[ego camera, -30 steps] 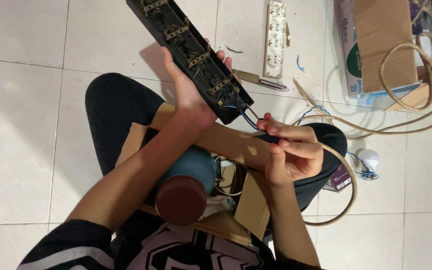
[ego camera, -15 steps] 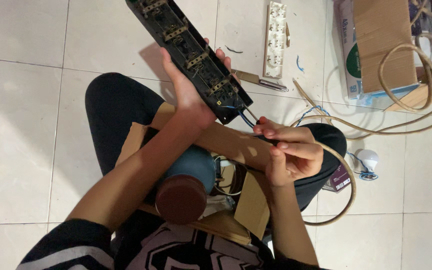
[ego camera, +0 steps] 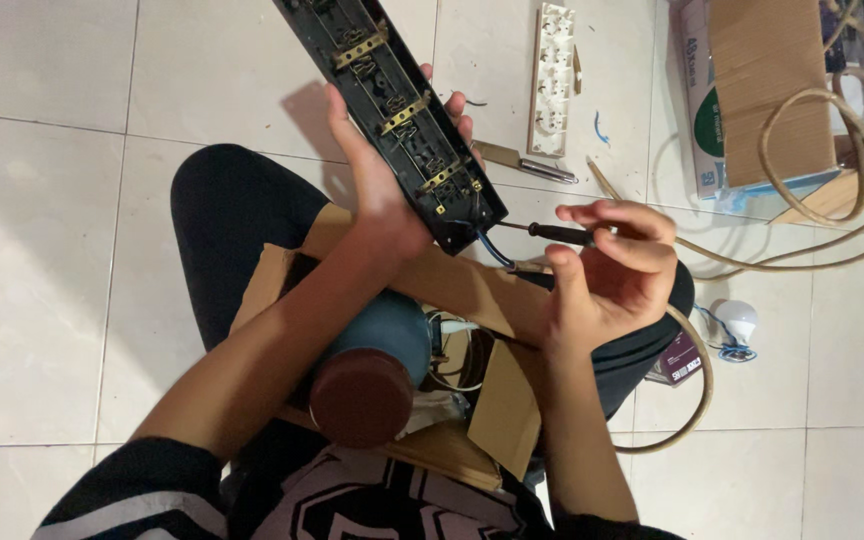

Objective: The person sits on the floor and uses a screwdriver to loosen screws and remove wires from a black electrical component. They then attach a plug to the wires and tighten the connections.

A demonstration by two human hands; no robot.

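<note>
My left hand (ego camera: 377,185) grips a long black power strip base (ego camera: 382,100) with its cover off, brass contact strips showing, held up over my lap. Blue wires (ego camera: 492,248) come out of its near end. My right hand (ego camera: 617,270) pinches a thin black-handled screwdriver (ego camera: 552,232) whose tip points into that near end of the strip. A beige cable (ego camera: 697,390) runs from the strip area under my right hand and loops around my knee.
An open cardboard box (ego camera: 492,400) sits in my lap with a blue bottle with a brown cap (ego camera: 367,370). On the tile floor lie the white socket cover (ego camera: 550,75), a small metal tool (ego camera: 512,160), a light bulb (ego camera: 737,318), coiled beige cable (ego camera: 832,130) and boxes (ego camera: 752,90).
My right hand has lifted slightly and re-gripped the screwdriver, its fingers now spread around the handle. The power strip in my left hand has barely moved.
</note>
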